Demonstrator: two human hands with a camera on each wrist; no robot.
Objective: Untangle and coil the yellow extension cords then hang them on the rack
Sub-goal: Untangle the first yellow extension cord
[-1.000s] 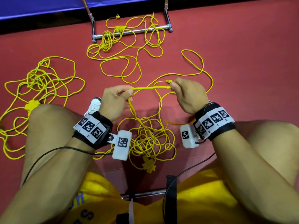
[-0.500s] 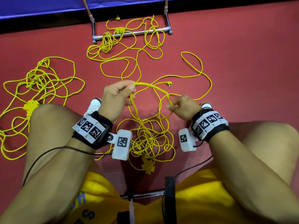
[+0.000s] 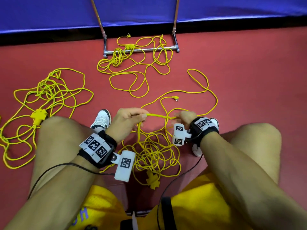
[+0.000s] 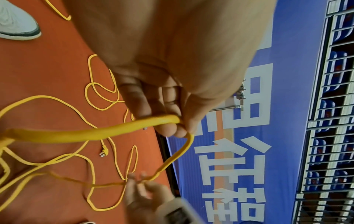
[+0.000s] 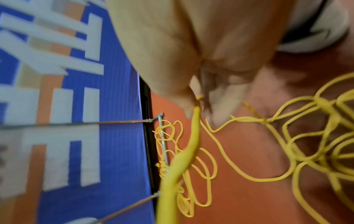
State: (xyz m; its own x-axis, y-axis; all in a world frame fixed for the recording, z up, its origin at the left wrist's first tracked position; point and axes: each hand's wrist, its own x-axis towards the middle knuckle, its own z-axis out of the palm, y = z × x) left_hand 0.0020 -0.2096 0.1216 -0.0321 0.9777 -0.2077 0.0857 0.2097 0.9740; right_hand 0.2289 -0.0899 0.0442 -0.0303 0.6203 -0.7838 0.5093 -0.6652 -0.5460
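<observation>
You sit low over a red floor (image 3: 240,52), knees spread, both forearms reaching forward with a short span of thin yellow extension cord (image 3: 157,115) stretched between your hands. Your left hand (image 3: 127,121) has its fingers curled, thumb and fingertips pinching the cord where it bends; the left wrist view shows the cord doubling back over your fingertips (image 4: 168,128) and running on to the other hand. Your right hand (image 3: 184,117) is tucked in with its back to the head camera, thumb and fingers (image 5: 216,109) clamped on the same cord; the right wrist view is blurred, so the exact finger positions are hard to make out. From your grip the cord drops into a loose tangle (image 3: 154,151) on the floor between your legs, ending at a yellow cross-shaped socket block (image 3: 152,181), while its yellow plug (image 3: 175,98) lies free ahead of your hands. A second yellow tangle (image 3: 49,100) with its own socket block (image 3: 39,115) sprawls to your left, partly hidden by your knee. A third tangle (image 3: 132,63) lies draped over the chrome base bar of the metal rack (image 3: 142,50), whose uprights run out of frame against a blue banner (image 3: 132,12). One white sneaker (image 3: 101,119) shows beside your left wrist.
</observation>
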